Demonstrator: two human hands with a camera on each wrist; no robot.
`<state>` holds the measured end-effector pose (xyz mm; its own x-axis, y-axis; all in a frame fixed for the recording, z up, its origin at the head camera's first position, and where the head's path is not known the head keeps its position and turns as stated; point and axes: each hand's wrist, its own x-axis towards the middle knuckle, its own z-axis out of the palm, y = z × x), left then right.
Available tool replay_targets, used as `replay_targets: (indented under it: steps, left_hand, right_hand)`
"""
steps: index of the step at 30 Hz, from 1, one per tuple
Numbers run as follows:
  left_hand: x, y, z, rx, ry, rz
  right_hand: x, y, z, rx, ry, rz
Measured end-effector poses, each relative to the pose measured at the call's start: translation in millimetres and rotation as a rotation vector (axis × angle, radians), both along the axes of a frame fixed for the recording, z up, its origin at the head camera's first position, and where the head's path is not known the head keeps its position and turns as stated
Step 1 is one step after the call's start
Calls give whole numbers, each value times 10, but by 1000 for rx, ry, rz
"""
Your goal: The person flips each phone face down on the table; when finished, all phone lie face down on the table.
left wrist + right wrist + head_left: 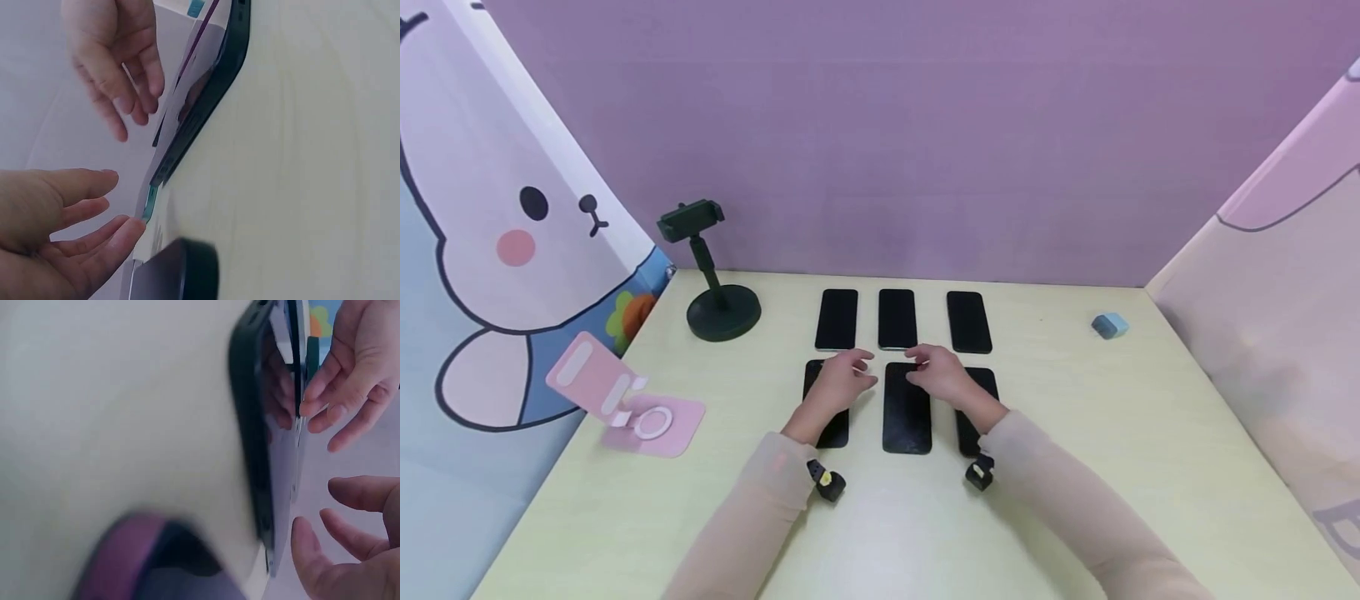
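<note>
Black smartphones lie flat on the table in two rows of three. Over the front left phone point(835, 435) hovers my left hand point(838, 385), fingers loosely bent and empty, covering part of it. My right hand point(946, 377) overlaps the upper right corner of the front middle phone point(907, 421), its fingers parted with nothing between them. Its wrist partly hides the front right phone point(983, 382). The back row holds a left phone point(837, 319), a middle phone point(897, 319) and a right phone point(969, 322). Both wrist views show the hands facing each other above the middle phone's edge point(234, 56).
A dark green phone stand point(722, 312) rises at the back left. Nearer on the left sits a pink folding stand point(681, 425) with a white ring. A small blue block point(1110, 325) lies at the back right. A purple backdrop point(917, 150) borders the table's point(1150, 467) far edge.
</note>
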<state>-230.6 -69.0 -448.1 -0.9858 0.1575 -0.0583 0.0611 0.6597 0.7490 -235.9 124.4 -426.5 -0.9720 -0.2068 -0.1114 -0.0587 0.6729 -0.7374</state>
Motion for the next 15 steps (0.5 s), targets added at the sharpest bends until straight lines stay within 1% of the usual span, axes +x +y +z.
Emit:
replay_targets:
  steps: [5, 7, 15]
  left_hand:
    - [-1, 73, -37, 34, -21, -27]
    - [2, 93, -56, 45, -26, -35]
    - [0, 154, -110, 73, -12, -87]
  right_hand:
    - [36, 185, -51, 38, -12, -37]
    - [44, 229, -80, 42, -31, -48]
    - [52, 245, -109, 32, -104, -58]
